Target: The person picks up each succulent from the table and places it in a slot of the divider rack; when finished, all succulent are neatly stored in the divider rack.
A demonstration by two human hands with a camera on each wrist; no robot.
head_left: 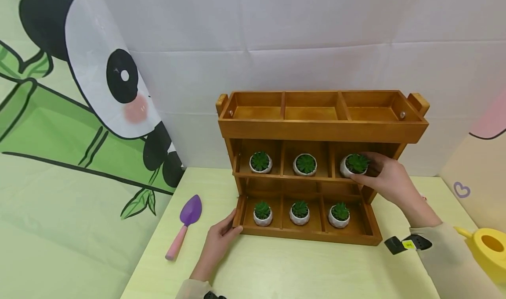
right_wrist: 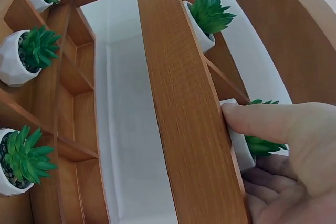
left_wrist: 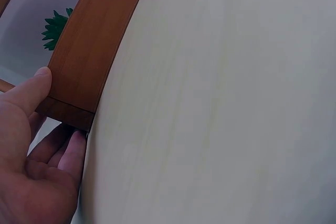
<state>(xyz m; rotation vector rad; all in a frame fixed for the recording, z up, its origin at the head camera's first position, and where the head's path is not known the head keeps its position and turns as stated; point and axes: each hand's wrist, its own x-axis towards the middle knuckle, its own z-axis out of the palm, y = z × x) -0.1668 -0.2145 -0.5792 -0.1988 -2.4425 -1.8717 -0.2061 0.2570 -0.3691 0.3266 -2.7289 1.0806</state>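
A three-tier wooden shelf [head_left: 316,131] stands on the table, each tier split into three compartments. In the middle tier's right compartment, my right hand [head_left: 389,178] grips a potted succulent [head_left: 357,163] in a white pot, thumb on the near side; the right wrist view shows this white pot [right_wrist: 240,142] behind the front rail. My left hand [head_left: 219,239] holds the lower left corner of the shelf, its thumb on the wooden rail [left_wrist: 89,51] and fingers beneath its end. Other succulents sit in the middle tier's left [head_left: 260,162] and centre [head_left: 305,164] compartments, and one in each bottom compartment.
A toy trowel [head_left: 190,211] with purple blade and pink handle lies left of the shelf. At the right edge stands a yellow watering can [head_left: 488,250]. White cloth [head_left: 189,70] hangs behind, and a panda print [head_left: 106,70] covers the left side.
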